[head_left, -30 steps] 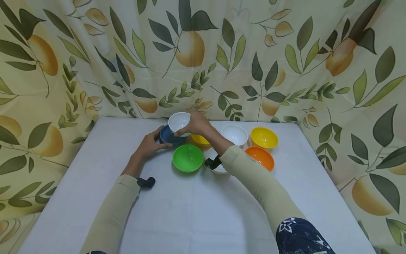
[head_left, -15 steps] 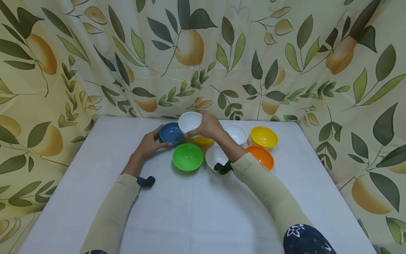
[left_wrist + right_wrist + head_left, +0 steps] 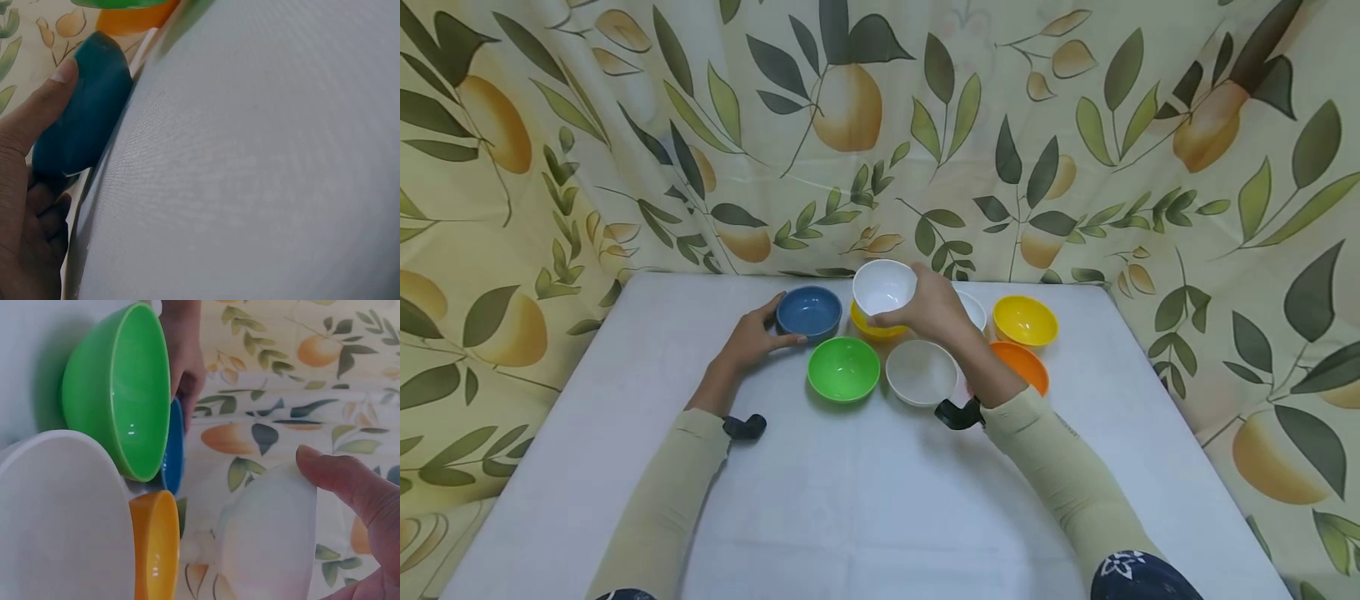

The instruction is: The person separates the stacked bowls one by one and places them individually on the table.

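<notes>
My right hand (image 3: 932,307) grips a white bowl (image 3: 882,287) by its right side, held up over the back of the yellow bowl (image 3: 877,330). In the right wrist view the thumb presses on the rim of that white bowl (image 3: 269,531). At the back left of the group, a blue bowl (image 3: 809,312) rests on the table with my left hand (image 3: 751,337) curled around its left side. The left wrist view shows the thumb along the blue bowl's wall (image 3: 87,112) and the fingers partly hidden behind it. A green bowl (image 3: 843,369) stands just in front of the blue one.
Beside the green bowl stands another white bowl (image 3: 922,372). Further right are an orange bowl (image 3: 1026,367), a second yellow bowl (image 3: 1025,321) and a white bowl (image 3: 974,311) partly behind my right hand. A fruit-patterned curtain (image 3: 850,192) hangs behind the white-covered table (image 3: 820,500).
My right hand has carried the white bowl rightward, from above the blue bowl to above the yellow one. The blue bowl now shows fully. My left hand has stayed at it.
</notes>
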A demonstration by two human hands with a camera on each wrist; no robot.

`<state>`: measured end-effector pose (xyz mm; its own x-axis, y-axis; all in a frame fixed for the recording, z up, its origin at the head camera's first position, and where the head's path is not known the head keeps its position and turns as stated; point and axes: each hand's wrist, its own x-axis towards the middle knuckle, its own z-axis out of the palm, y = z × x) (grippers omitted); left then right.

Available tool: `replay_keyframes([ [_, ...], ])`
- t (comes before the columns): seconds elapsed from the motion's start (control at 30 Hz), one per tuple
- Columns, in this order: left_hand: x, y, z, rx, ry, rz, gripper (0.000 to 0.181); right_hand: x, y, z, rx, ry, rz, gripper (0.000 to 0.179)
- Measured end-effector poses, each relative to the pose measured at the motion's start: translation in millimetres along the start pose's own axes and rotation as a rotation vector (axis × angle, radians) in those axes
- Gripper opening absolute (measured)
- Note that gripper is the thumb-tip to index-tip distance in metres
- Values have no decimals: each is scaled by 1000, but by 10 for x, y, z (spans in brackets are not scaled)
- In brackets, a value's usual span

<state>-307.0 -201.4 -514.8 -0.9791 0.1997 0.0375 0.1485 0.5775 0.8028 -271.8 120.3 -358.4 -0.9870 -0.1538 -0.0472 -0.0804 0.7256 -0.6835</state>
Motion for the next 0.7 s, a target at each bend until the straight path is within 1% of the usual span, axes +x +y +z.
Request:
replay_keyframes([
  [0.13,-9,32,-3,4,-3,-5,111,-86,54,-53,-28,14,8,107],
  [0.23,-3,34,4,-4,-6,-7,111,-137,105,-70,-20,21,7,106],
  [0.43,9,-6,25,-17,-16,-15,112,-224,217,-93,-14,24,17,109],
  [0.57,6,-14,21,-22,-12,-5,111,-303,268,-137,-13,30,28,112],
  [0.7,3,-6,4,-18,-10,-1,111,-401,314,-198,9,30,49,113],
])
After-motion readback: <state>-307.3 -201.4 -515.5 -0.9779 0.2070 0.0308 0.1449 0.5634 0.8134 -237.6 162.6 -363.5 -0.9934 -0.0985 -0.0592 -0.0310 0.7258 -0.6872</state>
